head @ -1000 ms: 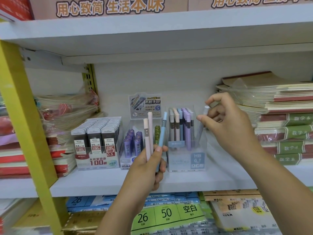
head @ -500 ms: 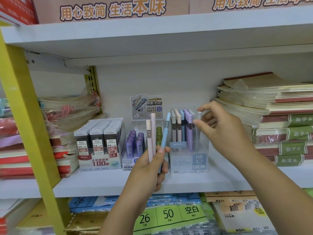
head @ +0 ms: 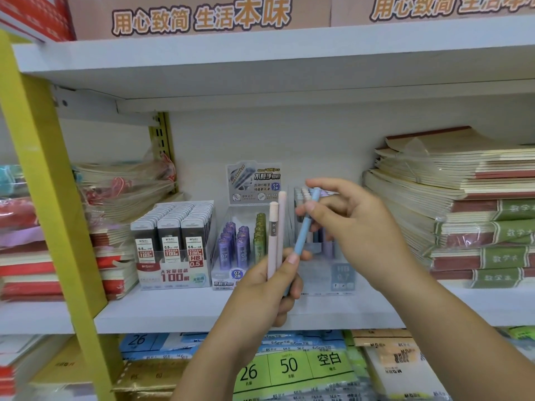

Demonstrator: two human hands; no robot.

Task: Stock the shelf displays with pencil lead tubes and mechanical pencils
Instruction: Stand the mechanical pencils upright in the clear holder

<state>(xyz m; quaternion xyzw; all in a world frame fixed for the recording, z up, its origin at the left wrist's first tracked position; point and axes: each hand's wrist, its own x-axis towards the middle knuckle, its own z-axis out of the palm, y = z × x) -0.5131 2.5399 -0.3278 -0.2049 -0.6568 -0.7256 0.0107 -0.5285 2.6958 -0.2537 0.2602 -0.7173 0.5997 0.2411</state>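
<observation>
- Fingertips [head: 310, 207] of the right hand [head: 359, 230] pinch the blue mechanical pencil [head: 304, 228] high on its barrel. The thumb is on the near side and the forefinger curls over the top end. The other fingers bend loosely behind, holding nothing.
- Below and left of that pinch, the left hand [head: 269, 293] is wrapped round the lower ends of two pink mechanical pencils [head: 273, 241]. Its thumb presses the blue one's lower end too, so both hands are on the blue pencil.
- Handling, as I read it: a light, stiff, smooth plastic barrel with no give, and a touch slippery. A two-finger pinch on the upper barrel looks plenty.
- Long axis: the blue pencil leans, its upper end tipped up and right into the pinching fingertips, its lower end down-left into the left fist. Which end carries the writing tip I cannot tell.
- Just left of the fingertips, the pink pair stand near upright, side by side and touching.
- Directly behind the right fingers sits the clear pencil display box [head: 333, 274], with pencils upright inside, mostly hidden by the hand.
- Left of the fingers, on the same shelf [head: 173, 312], are purple lead tubes [head: 233, 247] in their own display, then grey lead cases [head: 173, 227] beyond.
- Next call, my guess: slide the blue one out of the left fist, swing it upright and lower it into the box behind.
</observation>
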